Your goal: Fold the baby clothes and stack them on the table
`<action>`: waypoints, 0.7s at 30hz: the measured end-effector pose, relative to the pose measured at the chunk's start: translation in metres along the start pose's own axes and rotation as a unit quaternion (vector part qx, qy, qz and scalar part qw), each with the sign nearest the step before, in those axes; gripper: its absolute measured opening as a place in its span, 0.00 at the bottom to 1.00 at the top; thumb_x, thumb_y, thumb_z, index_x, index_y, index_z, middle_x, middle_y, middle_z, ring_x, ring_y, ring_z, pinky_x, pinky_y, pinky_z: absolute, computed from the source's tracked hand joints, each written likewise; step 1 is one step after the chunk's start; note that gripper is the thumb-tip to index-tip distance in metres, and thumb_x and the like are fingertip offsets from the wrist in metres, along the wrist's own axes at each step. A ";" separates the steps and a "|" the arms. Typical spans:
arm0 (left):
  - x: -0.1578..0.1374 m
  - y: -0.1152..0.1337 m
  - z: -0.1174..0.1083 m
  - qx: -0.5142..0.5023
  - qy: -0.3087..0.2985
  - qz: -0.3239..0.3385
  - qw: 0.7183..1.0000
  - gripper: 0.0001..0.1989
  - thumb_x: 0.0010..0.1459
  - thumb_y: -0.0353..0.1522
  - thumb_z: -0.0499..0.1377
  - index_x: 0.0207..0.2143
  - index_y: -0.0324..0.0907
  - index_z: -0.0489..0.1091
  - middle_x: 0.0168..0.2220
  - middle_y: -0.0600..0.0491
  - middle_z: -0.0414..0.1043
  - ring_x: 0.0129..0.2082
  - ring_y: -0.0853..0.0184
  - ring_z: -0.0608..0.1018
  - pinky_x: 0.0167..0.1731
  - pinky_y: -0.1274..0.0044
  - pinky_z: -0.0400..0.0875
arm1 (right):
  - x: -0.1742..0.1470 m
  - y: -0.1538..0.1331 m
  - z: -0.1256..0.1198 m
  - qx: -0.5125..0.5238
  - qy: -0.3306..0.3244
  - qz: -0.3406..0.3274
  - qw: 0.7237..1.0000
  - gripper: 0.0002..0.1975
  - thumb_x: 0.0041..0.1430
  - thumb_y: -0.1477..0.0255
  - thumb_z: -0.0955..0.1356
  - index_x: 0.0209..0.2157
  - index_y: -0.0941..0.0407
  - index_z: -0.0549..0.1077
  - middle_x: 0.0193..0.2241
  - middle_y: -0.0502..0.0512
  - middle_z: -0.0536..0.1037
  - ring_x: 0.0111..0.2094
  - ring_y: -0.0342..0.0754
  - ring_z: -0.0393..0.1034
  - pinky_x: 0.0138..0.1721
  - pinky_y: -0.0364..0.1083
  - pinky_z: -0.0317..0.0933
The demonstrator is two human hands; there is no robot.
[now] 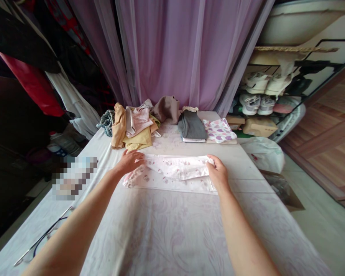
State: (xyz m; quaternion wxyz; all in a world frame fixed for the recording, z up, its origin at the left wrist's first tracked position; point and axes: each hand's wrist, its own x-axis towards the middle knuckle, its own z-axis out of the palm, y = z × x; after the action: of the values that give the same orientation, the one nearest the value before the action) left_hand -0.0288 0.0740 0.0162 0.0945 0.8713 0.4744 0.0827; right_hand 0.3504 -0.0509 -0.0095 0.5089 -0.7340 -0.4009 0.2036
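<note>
Your two bare forearms enter from the lower left and lower right, angled inward and stretched forward over a cloth-covered counter (172,226). Between your hands, near the middle of the counter, lies a white cartoon-print garment (172,174), spread sideways in a long, narrow shape. Your right hand (219,171) grips its far right corner, the fingers curled round the fabric and the back of the hand turned outward. Your left hand (130,160) rests at the far left corner with its wrist bent and its fingers pointing inward over the cloth; whether those fingers pinch the fabric is hard to tell from this angle.

The garment looks thin and soft, with small scattered figures, a loose, sagging upper layer and a crinkled, gathered edge at the left. Beneath it, the counter's pale covering carries a faint leafy pattern and shallow wrinkles.

Beyond your left hand is a rumpled clothes heap (139,138) in mustard, tan and pale pink. To its right slumps a brown cloth (166,109), then a neatly folded dark gray garment (193,126) and a flat heart-print cloth (220,130). Thin-framed eyeglasses (43,236) lie beside your left forearm. A sheer purple curtain (172,50) hangs in vertical folds behind everything.
</note>
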 end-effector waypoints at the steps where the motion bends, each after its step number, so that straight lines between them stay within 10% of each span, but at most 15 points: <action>1: 0.004 0.000 -0.001 0.001 0.009 -0.006 1.000 0.15 0.62 0.43 0.55 0.43 0.47 0.76 0.50 0.48 0.77 0.56 0.53 0.71 0.60 0.55 0.52 | 0.001 0.001 -0.002 -0.024 -0.006 -0.009 1.000 0.23 0.49 0.63 0.64 0.45 0.57 0.77 0.24 0.49 0.75 0.23 0.45 0.64 0.29 0.44 0.60; 17: 0.031 0.008 0.012 0.073 0.054 -0.023 0.996 0.22 0.60 0.49 0.54 0.31 0.42 0.77 0.40 0.44 0.78 0.46 0.53 0.75 0.51 0.62 0.60 | -0.006 0.001 -0.002 -0.283 0.068 -0.211 0.933 0.14 0.57 0.71 0.64 0.39 0.54 0.80 0.45 0.60 0.75 0.42 0.52 0.69 0.45 0.50 0.63; 21: 0.029 0.000 0.009 0.041 0.045 -0.011 0.998 0.19 0.62 0.46 0.52 0.35 0.44 0.77 0.43 0.47 0.78 0.47 0.57 0.75 0.51 0.65 0.62 | -0.038 -0.033 0.024 -0.245 -0.041 -0.355 0.901 0.09 0.60 0.71 0.66 0.36 0.52 0.79 0.43 0.58 0.76 0.45 0.52 0.67 0.49 0.50 0.61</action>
State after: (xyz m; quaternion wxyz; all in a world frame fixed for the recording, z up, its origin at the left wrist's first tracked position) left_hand -0.0110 0.0981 0.0086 0.0383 0.8645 0.4910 0.1008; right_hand 0.2984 -0.0623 0.0065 0.3348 -0.6357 -0.6924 -0.0654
